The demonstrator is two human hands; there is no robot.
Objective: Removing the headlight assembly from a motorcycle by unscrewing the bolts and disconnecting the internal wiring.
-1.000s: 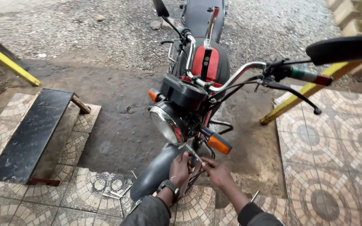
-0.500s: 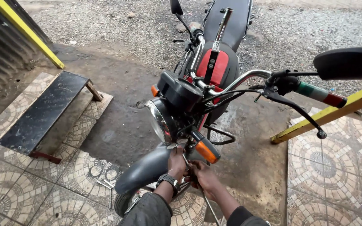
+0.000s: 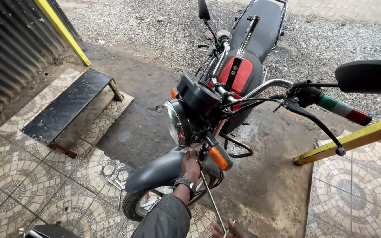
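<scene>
left hand [image 3: 191,165]: up under the round chrome-rimmed headlight [image 3: 176,123] of the red and black motorcycle [image 3: 239,75], resting against the top of the grey front mudguard [image 3: 159,171]; fingers curled together around something at the fork, though what they pinch is hidden behind the hand. a dark wristwatch [image 3: 184,183] sits on the wrist, above a grey jacket sleeve [image 3: 164,218].
right hand [image 3: 228,230]: only just in view at the bottom edge, fingertips closed on the lower end of a long thin silver metal rod [image 3: 211,200]; the rest of the hand is cut off.
rod: slants up from the right hand to the fork area, just beside the left hand and below the orange turn signal [image 3: 219,157].
motorcycle: stands on dark bare ground, front wheel [image 3: 138,206] at the edge of the patterned tiles [image 3: 5,185], handlebar turned, its right grip banded green, white and red [image 3: 344,109].
labels and signs: no readable ones; the red tank panel carries a black strap down its middle.
on the tiles: small silver tools [image 3: 115,184] lie near the front wheel.
left side: a low black bench on rusty legs [image 3: 67,110], beside a corrugated metal wall [image 3: 9,53] with a yellow edge strip.
right side: a yellow painted beam [image 3: 353,139] lies slanted, well apart from the hands.
</scene>
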